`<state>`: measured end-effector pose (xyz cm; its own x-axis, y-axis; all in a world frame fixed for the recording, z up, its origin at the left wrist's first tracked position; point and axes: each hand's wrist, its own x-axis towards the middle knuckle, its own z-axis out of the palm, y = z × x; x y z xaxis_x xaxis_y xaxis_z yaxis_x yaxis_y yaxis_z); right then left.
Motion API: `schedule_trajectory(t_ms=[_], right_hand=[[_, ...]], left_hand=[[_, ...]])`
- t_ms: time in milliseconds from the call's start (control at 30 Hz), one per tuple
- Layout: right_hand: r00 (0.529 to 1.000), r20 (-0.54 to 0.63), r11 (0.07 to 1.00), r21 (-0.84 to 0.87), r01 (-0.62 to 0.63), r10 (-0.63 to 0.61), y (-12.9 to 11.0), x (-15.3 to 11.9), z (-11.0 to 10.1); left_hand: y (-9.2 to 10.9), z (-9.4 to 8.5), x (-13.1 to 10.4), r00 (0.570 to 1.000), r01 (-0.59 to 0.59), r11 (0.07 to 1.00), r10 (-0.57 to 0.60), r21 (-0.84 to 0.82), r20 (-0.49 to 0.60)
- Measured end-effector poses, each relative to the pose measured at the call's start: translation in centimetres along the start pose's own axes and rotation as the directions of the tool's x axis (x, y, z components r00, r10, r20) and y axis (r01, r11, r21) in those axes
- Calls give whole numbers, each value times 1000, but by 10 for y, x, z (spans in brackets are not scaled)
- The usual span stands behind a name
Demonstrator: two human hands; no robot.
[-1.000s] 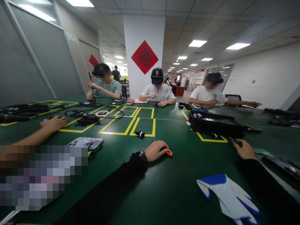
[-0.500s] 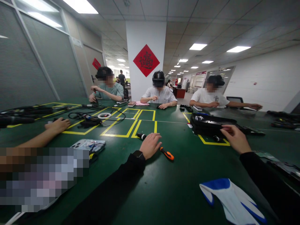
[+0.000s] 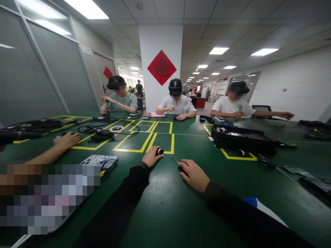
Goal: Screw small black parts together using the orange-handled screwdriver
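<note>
My left hand [image 3: 152, 156] is closed around a small black cylinder with a white ring [image 3: 160, 151], resting on the green table near the yellow tape. To its right, my right hand [image 3: 193, 174] lies over the orange handle of a screwdriver [image 3: 174, 160], with the fingers bent around it. The metal shaft points up and left, away from the hand. Most of the handle is hidden under the fingers. My right sleeve covers much of a blue and white glove [image 3: 267, 210] at the lower right.
A long black case [image 3: 240, 136] lies at the right, beside a black tool [image 3: 267, 163]. Cables [image 3: 99, 132] spread across the left. A co-worker's arm [image 3: 49, 151] reaches in there. Three people sit across the green table [image 3: 165, 206].
My right hand has moved left from the black case to the screwdriver. My left hand has shifted left and closed on the black cylinder. A black tool now shows where my right hand was.
</note>
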<state>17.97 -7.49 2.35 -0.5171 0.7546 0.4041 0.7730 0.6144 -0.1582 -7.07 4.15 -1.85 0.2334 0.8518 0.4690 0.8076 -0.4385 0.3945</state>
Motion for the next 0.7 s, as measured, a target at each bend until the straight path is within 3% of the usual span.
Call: schedule_trajectory(t_ms=[100, 200, 367, 500, 700], right_hand=[[999, 16, 999, 0, -45, 45, 10, -2, 5], [994, -40, 995, 33, -96, 97, 18, -2, 7], [960, -141, 954, 217, -207, 240, 20, -2, 12], [944, -239, 933, 332, -139, 226, 13, -2, 7], [941, -220, 928, 330, -175, 256, 11, -2, 7]], left_hand=[[6, -3, -1, 1000, -6, 1000, 6, -9, 11], [15, -6, -3, 1000, 8, 1000, -9, 21, 20], [27, -11, -6, 999, 20, 997, -22, 74, 30], [37, -12, -9, 998, -32, 997, 29, 69, 52], [68, -3, -15, 991, -99, 995, 99, -2, 93]])
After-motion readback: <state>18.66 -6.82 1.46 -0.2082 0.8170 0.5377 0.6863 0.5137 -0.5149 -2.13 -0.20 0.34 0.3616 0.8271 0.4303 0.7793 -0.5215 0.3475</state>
